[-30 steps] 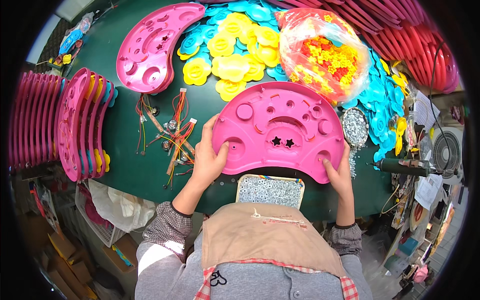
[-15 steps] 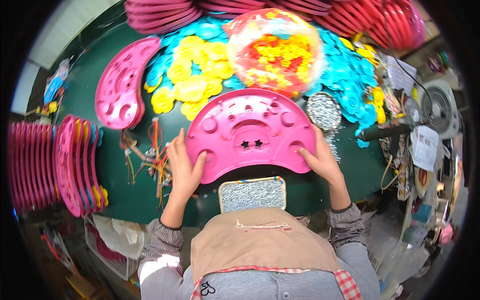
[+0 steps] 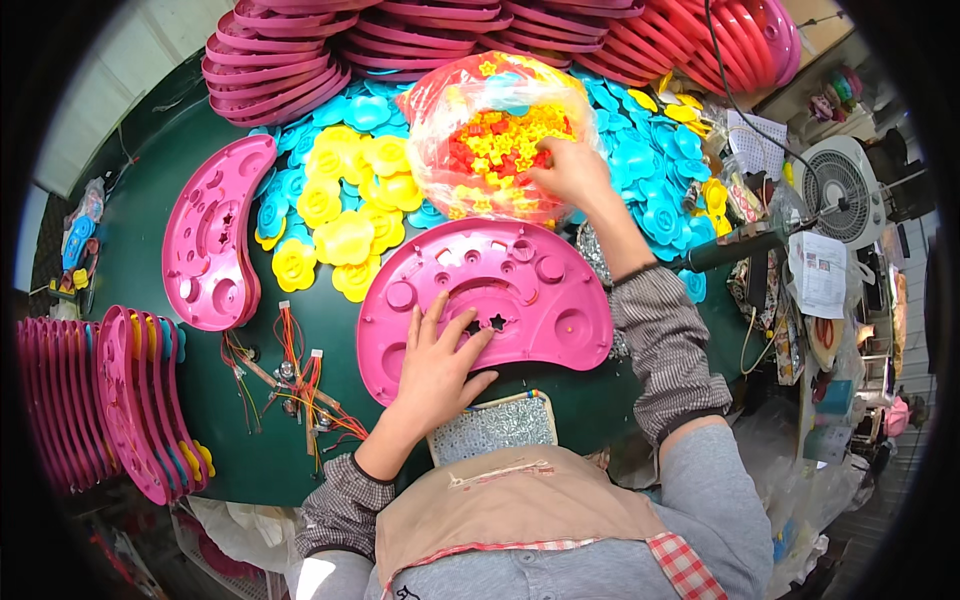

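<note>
Pink crescent shell (image 3: pixel 508 292), tabletop's (image 3: pixel 240 460) near edge
My spread left hand (image 3: pixel 432 362) should steady it; right hand (image 3: pixel 575 175) among yellow stars (image 3: pixel 500 150), grasp unclear.

Pink curved panel (image 3: pixel 536 318), bagged yellow stars (image 3: pixel 500 150)

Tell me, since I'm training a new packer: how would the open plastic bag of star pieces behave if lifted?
The bag is probably floppy, since its thin film wrinkles. The small, loose star pieces inside would likely shift, and some might spill through its open mouth.
</note>
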The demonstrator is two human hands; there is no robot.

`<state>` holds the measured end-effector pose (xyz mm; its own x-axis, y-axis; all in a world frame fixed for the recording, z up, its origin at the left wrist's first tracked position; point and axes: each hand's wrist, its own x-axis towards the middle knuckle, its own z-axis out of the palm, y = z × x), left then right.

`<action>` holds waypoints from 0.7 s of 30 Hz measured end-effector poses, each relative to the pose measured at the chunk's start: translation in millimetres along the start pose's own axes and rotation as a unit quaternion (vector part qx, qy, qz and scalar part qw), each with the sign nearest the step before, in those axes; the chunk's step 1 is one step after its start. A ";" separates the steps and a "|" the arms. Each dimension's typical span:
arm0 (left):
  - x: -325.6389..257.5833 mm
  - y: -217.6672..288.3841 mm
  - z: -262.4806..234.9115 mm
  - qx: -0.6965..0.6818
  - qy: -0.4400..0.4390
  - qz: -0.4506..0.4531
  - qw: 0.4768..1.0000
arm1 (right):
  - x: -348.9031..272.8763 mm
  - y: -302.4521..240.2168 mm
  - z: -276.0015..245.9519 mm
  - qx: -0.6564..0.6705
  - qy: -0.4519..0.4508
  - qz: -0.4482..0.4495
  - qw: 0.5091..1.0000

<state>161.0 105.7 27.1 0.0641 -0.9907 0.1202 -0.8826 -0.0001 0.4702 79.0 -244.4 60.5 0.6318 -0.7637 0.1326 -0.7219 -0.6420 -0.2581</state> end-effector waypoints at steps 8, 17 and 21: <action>1.9 0.5 -3.9 -0.043 0.013 0.006 0.999 | 5.9 9.6 38.5 0.213 0.078 -0.019 0.974; 2.2 -13.2 -30.4 -0.199 0.168 -0.032 0.965 | -130.3 -59.5 -18.5 0.197 -0.123 -0.290 0.928; 3.4 -17.7 -26.7 -0.206 0.117 -0.067 0.969 | -162.3 -71.5 6.0 0.134 -0.147 -0.267 0.943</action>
<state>189.3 105.9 42.6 0.3119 -0.9272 0.2073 -0.6016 -0.0239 0.7984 29.8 -74.1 51.7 0.9643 -0.2599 0.0518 -0.2065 -0.8596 -0.4673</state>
